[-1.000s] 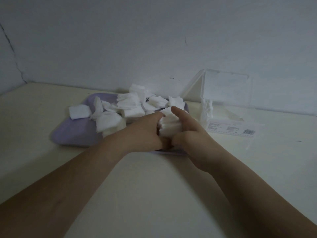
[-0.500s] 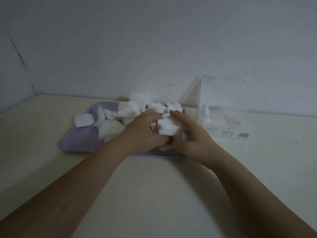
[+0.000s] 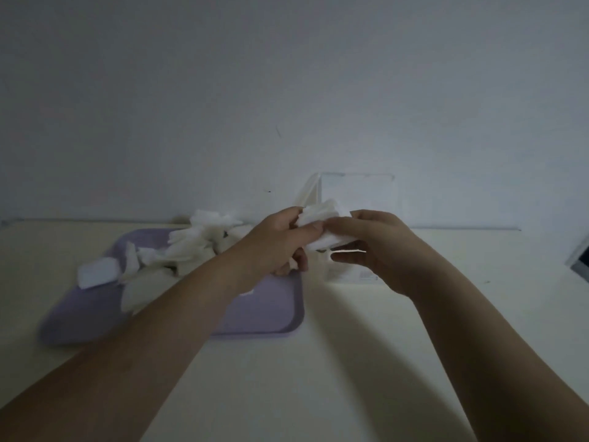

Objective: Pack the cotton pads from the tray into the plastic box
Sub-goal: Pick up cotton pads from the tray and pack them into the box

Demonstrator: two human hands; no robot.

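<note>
Both hands are raised off the worktop (image 3: 318, 378) and meet over the far right corner of the tray (image 3: 267, 317), at the left edge of the plastic box (image 3: 360, 199). The left hand (image 3: 277, 240) grips a bunch of cotton pads (image 3: 322, 215) from the left, thumb laid across the top and fingers curled beneath. The right hand (image 3: 379, 250) grasps the same bunch from the right, upper fingers curled over it and one digit extended below. The bunch is white, crumpled and fanned upward between the two hands, clear of the tray surface. The tray is lilac with rounded corners and sits left of centre on the pale worktop. A loose pile of pads (image 3: 191, 247) lies on its far and left portions, partly hidden by the left forearm. One single pad (image 3: 97, 275) rests at the tray's left rim, apart from the pile. The plastic box is transparent (its outline is faint in the dim light), stands to the right of the tray near the wall (image 3: 287, 90), and has its lid up against that wall. Its contents cannot be determined. A dark-edged item (image 3: 580, 260) is cut off at the right border and cannot be identified.
</note>
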